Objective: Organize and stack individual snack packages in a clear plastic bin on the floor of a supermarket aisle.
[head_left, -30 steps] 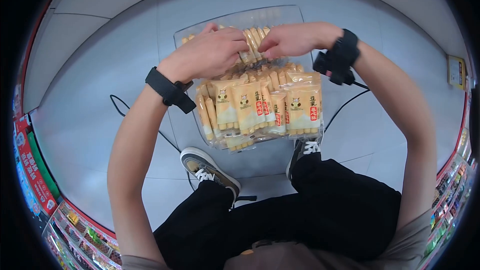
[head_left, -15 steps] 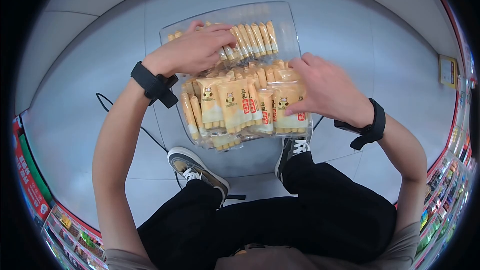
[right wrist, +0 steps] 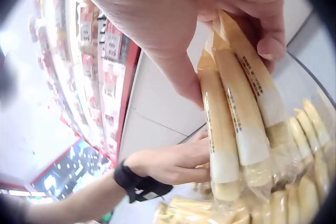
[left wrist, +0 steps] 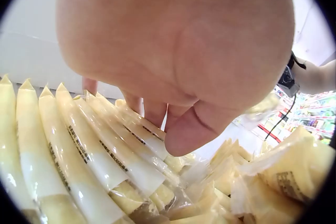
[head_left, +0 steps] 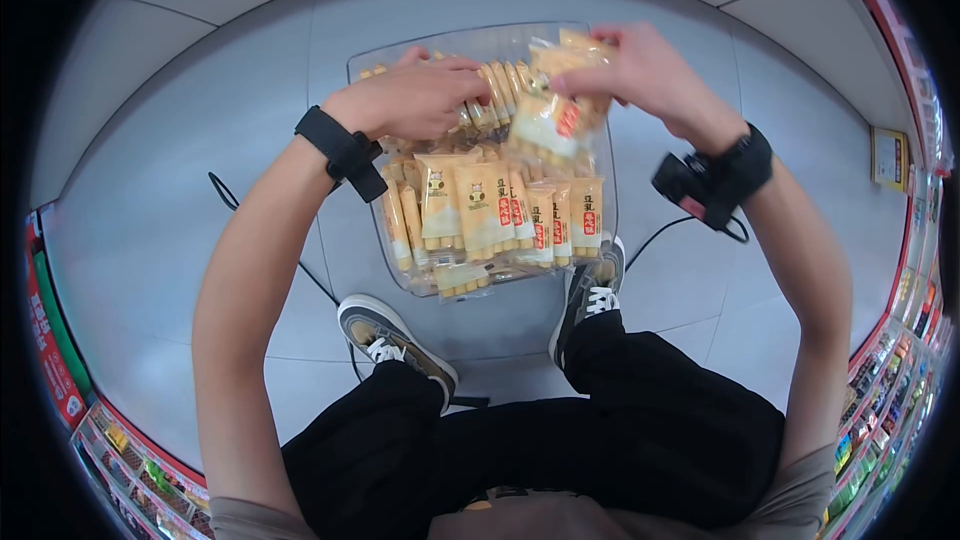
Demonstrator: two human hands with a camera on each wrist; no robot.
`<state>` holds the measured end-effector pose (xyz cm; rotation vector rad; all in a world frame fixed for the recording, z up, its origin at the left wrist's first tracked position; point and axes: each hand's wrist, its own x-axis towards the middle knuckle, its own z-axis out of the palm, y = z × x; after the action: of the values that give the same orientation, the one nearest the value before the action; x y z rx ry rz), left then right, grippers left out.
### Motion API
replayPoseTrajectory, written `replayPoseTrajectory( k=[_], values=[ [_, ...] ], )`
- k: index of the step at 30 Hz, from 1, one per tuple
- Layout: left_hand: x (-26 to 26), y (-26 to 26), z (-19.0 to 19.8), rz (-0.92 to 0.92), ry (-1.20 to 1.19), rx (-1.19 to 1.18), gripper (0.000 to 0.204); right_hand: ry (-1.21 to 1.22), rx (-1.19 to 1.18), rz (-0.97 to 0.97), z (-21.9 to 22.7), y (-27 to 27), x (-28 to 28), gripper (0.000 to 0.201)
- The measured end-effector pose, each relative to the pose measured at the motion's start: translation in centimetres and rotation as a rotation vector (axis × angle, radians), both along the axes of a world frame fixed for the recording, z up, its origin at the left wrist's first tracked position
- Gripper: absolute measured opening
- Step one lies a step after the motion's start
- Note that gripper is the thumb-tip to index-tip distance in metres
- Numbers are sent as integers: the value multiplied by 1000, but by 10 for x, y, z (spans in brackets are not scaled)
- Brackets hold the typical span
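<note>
A clear plastic bin (head_left: 470,41) on the floor holds many yellow-and-white packs of roll-shaped snacks. My left hand (head_left: 415,100) grips a row of upright snack packs (head_left: 503,85) along the bin's far side. In the left wrist view its thumb lies in front of that row, with the other fingers behind. My right hand (head_left: 650,75) holds a bunch of snack packs (right wrist: 236,113) by their top ends, above the bin's far right part. Three of these show edge-on in the right wrist view. Nearer packs (head_left: 485,205) lean face-up in the front half.
My shoes (head_left: 397,345) stand just on the near side of the bin. A black cable (head_left: 660,230) runs over the grey tiled floor (head_left: 700,270). Shelves of packaged goods (head_left: 890,410) line the right and lower left. A yellow-framed sign (head_left: 888,158) stands at the right.
My right hand went from the far row to the near right packs, took hold of a bunch there, and lifted it toward the far right. My left hand stayed at the row.
</note>
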<state>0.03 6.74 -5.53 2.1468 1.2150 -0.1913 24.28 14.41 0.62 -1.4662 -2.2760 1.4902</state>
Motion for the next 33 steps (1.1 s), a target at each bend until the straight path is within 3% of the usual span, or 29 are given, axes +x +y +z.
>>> replayPoseTrajectory(
  k=[3, 6, 9, 12, 15, 18, 24, 27, 30, 33],
  values=[
    [-1, -1, -3, -33, 19, 30, 47, -294, 288, 107, -14, 14, -27, 59],
    [0, 0, 2, -65, 41, 31, 50, -411, 218, 182, -23, 10, -43, 63],
    [-1, -1, 2, -52, 22, 26, 53, -309, 199, 189, -60, 4, -42, 66],
    [-2, -2, 0, -34, 2, 27, 54, -295, -18, 256, -74, -3, -31, 70],
    [-1, -3, -2, -25, 6, 39, 55, -442, 35, 303, -72, -13, -37, 69],
    [3, -7, -3, -1, 8, 74, 55, -301, -236, 171, -57, -10, -41, 64],
    [4, -7, 2, 66, -43, 68, 55, -198, -253, 116, -93, -5, -34, 61],
    [0, -7, 6, 85, -38, 49, 54, -194, -31, 172, -101, -11, -37, 57],
    [-3, -9, 8, 64, -46, 112, 50, -34, 71, 318, -101, -10, -35, 58],
    [-2, -13, 15, 8, -19, 190, 46, -291, 53, 382, -85, -7, -36, 68]
  ],
)
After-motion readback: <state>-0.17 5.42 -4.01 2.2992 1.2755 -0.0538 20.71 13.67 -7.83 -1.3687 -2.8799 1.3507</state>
